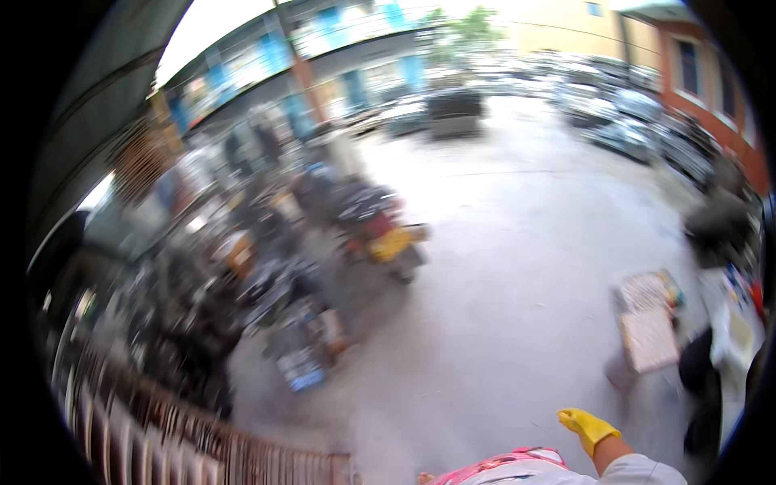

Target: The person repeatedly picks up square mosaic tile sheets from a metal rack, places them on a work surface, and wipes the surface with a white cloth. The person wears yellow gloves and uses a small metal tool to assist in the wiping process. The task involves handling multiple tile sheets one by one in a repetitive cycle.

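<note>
My right hand [588,427] wears a yellow rubber glove and hangs low at the lower right, out from a pale sleeve [644,471]. Its fingers look drawn together, and nothing shows in them. A pink patterned cloth [497,466] lies across the front of my body, just left of that hand. My left hand does not show; a small patch at the lower edge beside the cloth is too blurred to name. The right hand touches no object, and pale concrete floor lies around it.
A motorbike or scooter [386,230] with a yellow part stands left of centre, beside heaped, blurred parts [267,279]. Brown metal slats [162,432] line the lower left. Right, a pale box-like stack [647,323] sits on the floor near a white container [731,339]. Stacked vehicles or scrap [622,133] lie farther back.
</note>
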Demonstrator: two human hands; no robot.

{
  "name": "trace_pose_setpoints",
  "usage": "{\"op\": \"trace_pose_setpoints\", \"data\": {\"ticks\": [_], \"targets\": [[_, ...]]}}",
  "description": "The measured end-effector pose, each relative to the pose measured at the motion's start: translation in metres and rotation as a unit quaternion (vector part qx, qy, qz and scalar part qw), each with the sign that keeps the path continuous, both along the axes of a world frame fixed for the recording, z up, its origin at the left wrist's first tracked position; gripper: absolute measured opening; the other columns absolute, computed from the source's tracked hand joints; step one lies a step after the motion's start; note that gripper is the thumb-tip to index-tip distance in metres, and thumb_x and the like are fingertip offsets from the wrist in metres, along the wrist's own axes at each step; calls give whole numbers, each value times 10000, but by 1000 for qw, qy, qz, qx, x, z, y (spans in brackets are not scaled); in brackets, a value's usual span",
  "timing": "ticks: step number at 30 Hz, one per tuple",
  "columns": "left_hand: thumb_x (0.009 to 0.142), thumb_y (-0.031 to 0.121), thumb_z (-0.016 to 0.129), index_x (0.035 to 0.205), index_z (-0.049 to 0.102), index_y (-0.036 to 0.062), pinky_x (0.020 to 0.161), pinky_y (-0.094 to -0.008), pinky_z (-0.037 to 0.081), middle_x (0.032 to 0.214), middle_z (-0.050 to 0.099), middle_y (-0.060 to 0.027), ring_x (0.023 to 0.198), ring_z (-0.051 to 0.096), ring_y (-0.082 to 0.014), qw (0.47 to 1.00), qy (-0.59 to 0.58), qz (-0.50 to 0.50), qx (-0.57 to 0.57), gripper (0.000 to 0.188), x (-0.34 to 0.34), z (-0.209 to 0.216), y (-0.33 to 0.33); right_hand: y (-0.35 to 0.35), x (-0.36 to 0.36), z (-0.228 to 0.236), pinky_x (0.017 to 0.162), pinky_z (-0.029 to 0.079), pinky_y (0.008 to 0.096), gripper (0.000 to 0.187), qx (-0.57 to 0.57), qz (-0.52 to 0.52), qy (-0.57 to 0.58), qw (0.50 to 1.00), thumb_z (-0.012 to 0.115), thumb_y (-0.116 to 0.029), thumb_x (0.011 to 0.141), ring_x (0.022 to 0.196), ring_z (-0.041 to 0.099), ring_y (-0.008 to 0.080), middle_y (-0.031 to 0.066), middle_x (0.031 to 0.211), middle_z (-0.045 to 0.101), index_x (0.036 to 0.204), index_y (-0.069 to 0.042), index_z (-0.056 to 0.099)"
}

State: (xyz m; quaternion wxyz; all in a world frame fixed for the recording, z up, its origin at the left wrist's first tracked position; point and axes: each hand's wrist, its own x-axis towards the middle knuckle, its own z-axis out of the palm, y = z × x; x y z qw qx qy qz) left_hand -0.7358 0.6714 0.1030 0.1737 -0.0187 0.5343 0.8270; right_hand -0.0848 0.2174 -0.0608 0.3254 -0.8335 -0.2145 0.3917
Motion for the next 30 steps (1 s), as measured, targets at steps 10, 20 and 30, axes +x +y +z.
{"op": "trace_pose_setpoints", "data": {"ticks": [10,20,30], "targets": [[868,528,403,989,551,103,665,-367,410,899,553,-58,741,473,-187,602,-135,-689,-379,466,437,-158,-182,-302,-33,22,785,452,423,339,-255,-264,54,928,420,-304,797,862,605,349,187,916,639,919,-75,637],[878,559,373,895,552,151,675,-398,397,791,526,-15,689,435,-197,280,63,-887,-361,445,704,-203,-265,-463,-188,-122,551,411,299,297,35,-602,106,791,515,-330,876,635,536,120,36,776,619,984,-82,638],[872,507,399,816,591,63,523,-337,418,663,569,-55,575,485,-193,-38,318,-842,-433,486,881,-254,-416,-529,-68,-24,641,467,284,367,44,-721,185,666,503,-355,889,724,594,146,74,879,640,1132,-96,597]]}}
